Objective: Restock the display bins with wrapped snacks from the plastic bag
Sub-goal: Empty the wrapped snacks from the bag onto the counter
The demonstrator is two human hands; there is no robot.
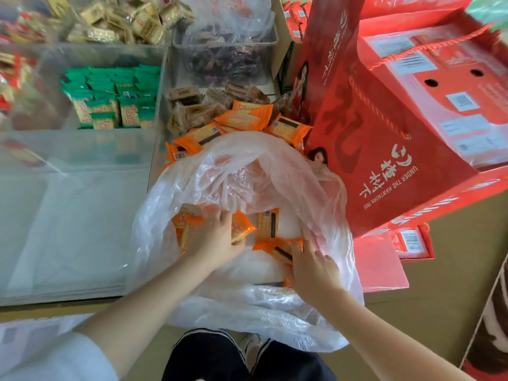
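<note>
Both hands are down in the open plastic bag (247, 174): the left hand (214, 240) grips a bunch of orange snack packets (242, 228), while the right hand (313, 268) rests with fingers spread on more of them. Beyond the bag, orange packets (247, 119) fill a clear bin (160, 111), with green packets (110, 97) further left. Right of the bag, a red gift box (384, 149) reads "UNDER THE HAWTHORN TREE".

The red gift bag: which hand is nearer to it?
Right. The right hand is in the plastic bag, just below-left of the red gift bag; the left hand is farther left.
</note>
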